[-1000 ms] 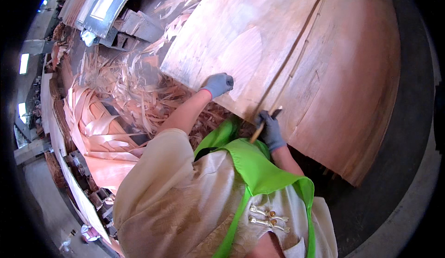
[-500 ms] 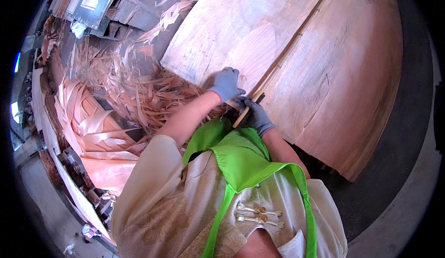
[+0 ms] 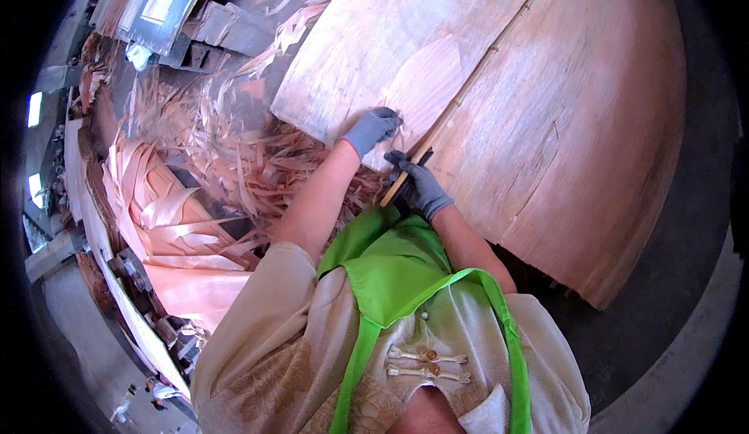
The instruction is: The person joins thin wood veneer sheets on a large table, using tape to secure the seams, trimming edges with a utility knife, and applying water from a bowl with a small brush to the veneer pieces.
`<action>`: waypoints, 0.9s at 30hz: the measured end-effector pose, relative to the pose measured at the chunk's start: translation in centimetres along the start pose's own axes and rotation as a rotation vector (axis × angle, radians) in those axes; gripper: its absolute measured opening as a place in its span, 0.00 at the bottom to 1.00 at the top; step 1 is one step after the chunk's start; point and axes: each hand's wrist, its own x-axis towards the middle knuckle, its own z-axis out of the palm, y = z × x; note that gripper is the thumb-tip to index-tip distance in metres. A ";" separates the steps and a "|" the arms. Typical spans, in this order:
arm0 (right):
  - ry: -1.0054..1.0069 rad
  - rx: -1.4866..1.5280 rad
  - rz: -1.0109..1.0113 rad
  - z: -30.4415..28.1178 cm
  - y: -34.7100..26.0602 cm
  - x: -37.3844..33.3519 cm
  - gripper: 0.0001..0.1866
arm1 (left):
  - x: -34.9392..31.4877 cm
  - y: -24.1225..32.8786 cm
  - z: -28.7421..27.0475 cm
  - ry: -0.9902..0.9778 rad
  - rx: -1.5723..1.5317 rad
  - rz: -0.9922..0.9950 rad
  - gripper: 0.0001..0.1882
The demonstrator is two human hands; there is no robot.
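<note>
So the right hand (image 3: 424, 184) is curled tight around a wooden stick (image 3: 393, 189), slanting down toward the green apron (image 3: 386, 286) at the near edge of the big wood sheets (image 3: 577, 114). Left hand (image 3: 373, 131) is on the left sheet, fingers half curled; can't tell if it's pinching anything. Messy wood strips (image 3: 242, 161) lie off to the left.

Woodworking shop — broad thin wood sheets (image 3: 499, 138), heaped torn wood strips (image 3: 226, 157), grey blocks (image 3: 232, 28), grey floor (image 3: 78, 309)
</note>
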 end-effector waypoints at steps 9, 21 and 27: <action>0.016 -0.054 -0.011 1.6 0.0 -0.6 0.18 | -2.6 -1.3 0.7 0.225 0.052 0.197 0.19; 0.069 -0.008 -0.022 1.4 -0.1 -0.1 0.11 | 0.6 0.3 3.0 0.266 0.875 0.152 0.09; 0.200 -0.119 0.020 2.4 -2.0 -1.5 0.16 | 0.8 -1.8 -1.1 0.294 -0.162 0.451 0.08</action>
